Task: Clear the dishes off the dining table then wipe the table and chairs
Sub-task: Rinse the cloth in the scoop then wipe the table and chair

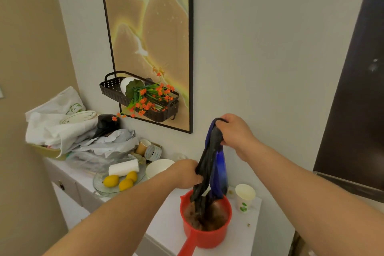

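Note:
A wet dark cloth [209, 164], black with blue parts, hangs stretched over a red plastic ladle pot [216, 233] that stands on the white sideboard [245, 237]. My right hand [236, 133] grips the cloth's top end, raised above the pot. My left hand [185, 172] squeezes the cloth lower down, just above the pot's rim. The cloth's bottom end dips into brownish foamy water inside the pot.
A paper cup [245, 197] stands right of the pot. Left of it are a white bowl [158, 167], a glass dish [97, 185] with three lemons and a paper roll, tape, bags and a plate. A black basket [110, 91] with orange flowers leans against a framed picture.

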### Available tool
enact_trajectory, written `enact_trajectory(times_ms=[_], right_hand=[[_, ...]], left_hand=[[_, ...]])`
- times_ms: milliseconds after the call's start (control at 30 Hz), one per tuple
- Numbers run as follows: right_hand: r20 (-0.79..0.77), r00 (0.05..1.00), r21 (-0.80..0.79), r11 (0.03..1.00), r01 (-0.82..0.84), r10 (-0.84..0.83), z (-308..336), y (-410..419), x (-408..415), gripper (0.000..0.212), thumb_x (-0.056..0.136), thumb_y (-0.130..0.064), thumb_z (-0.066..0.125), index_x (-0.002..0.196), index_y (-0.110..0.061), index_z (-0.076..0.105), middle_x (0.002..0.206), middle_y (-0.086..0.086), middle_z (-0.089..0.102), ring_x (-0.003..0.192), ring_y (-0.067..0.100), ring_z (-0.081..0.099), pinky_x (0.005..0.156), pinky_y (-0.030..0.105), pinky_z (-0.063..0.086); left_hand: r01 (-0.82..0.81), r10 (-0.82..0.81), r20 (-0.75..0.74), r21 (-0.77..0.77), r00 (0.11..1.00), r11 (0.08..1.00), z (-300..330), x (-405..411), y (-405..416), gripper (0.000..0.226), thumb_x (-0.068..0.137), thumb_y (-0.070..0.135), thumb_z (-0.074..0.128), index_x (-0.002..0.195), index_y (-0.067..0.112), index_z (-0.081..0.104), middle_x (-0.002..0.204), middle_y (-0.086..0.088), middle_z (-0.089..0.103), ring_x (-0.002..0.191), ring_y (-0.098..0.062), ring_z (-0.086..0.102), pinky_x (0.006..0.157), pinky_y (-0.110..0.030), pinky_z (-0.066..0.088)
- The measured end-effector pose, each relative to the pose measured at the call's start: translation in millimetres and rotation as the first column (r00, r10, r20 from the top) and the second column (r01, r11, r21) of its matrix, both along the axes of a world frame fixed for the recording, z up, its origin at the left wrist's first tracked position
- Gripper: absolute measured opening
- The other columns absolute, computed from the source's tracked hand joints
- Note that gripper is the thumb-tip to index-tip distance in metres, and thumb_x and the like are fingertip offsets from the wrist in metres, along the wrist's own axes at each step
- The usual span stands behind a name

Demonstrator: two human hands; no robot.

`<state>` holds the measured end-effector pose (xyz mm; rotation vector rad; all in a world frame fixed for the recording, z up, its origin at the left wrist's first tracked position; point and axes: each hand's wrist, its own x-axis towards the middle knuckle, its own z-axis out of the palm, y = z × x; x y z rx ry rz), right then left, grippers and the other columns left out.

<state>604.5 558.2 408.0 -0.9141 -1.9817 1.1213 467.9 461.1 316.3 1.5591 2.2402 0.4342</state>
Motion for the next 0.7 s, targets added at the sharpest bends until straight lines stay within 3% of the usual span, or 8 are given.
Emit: enact_trajectory(times_ms=[100,200,267,400,533,600,700], right_hand=[[0.009,1.0,0.027,0.999,0.02,-0.02,5.5,2.1,4.2,0.013,0.102,-0.02,0.05,0.099,-0.019,0.062,0.095,0.01,0.068,0.089,0.027,0.069,0.077,0.044,0.064],[0.08,0.996,0.077,0.997,0.029,-0.035,0.4,6.9,8.5,0.015,0.103,-0.018,0.046,0.101,-0.019,0.062,0.097,0.008,0.068,0.089,0.027,0.069,0.074,0.039,0.062],[0.118,0.993,0.068,0.997,0.018,-0.026,-8.3,12.0,9.7,0.019,0.102,-0.017,0.044,0.101,-0.021,0.063,0.099,0.006,0.069,0.092,0.026,0.069,0.081,0.045,0.062],[0.161,0.987,0.024,1.0,0.011,-0.015,-25.2,14.4,10.3,0.027,0.102,-0.014,0.043,0.114,-0.023,0.066,0.111,0.002,0.067,0.102,0.023,0.065,0.089,0.043,0.06],[0.267,0.962,0.082,0.994,-0.076,0.051,-34.5,10.4,12.7,0.025,0.103,-0.022,0.049,0.118,-0.022,0.069,0.108,-0.004,0.067,0.095,0.013,0.061,0.072,0.025,0.051],[0.314,0.944,0.082,0.987,-0.135,0.103,-39.3,10.3,15.3,0.025,0.1,-0.028,0.057,0.122,-0.026,0.067,0.114,-0.007,0.067,0.1,0.011,0.062,0.082,0.026,0.054],[0.389,0.899,0.06,0.967,-0.246,0.204,-42.5,10.4,24.7,0.049,0.091,-0.038,0.07,0.138,-0.035,0.054,0.133,-0.011,0.056,0.119,0.013,0.056,0.095,0.028,0.05]], left_hand=[[-0.067,0.067,0.002,0.037,0.998,0.997,4.4,-6.5,0.8,0.024,0.1,0.037,0.055,0.109,0.017,0.066,0.097,-0.005,0.069,0.091,-0.02,0.066,0.086,-0.033,0.056],[-0.166,0.166,0.013,0.133,0.986,0.977,19.0,-11.9,2.2,0.025,0.104,0.039,0.05,0.106,0.018,0.064,0.095,-0.004,0.066,0.086,-0.017,0.062,0.08,-0.031,0.053],[-0.22,0.215,0.047,0.183,0.975,0.958,32.6,-13.0,3.6,0.027,0.105,0.039,0.049,0.106,0.016,0.064,0.097,-0.006,0.065,0.087,-0.019,0.062,0.085,-0.035,0.057],[-0.339,0.283,0.244,0.236,0.928,0.911,56.7,-9.3,8.1,0.03,0.105,0.034,0.049,0.107,0.011,0.067,0.106,-0.015,0.067,0.093,-0.03,0.067,0.084,-0.043,0.062],[-0.438,0.307,0.427,0.249,0.85,0.864,72.2,-3.4,18.1,0.021,0.104,0.033,0.051,0.102,0.017,0.065,0.103,-0.012,0.068,0.09,-0.028,0.067,0.08,-0.042,0.064],[-0.464,0.323,0.438,0.265,0.839,0.845,78.2,-4.7,23.1,0.023,0.104,0.033,0.049,0.106,0.017,0.065,0.101,-0.011,0.068,0.09,-0.026,0.066,0.082,-0.042,0.063],[-0.489,0.367,0.368,0.33,0.854,0.807,85.4,-11.1,27.2,0.024,0.102,0.031,0.05,0.095,0.013,0.064,0.096,-0.009,0.068,0.086,-0.025,0.065,0.084,-0.043,0.062]])
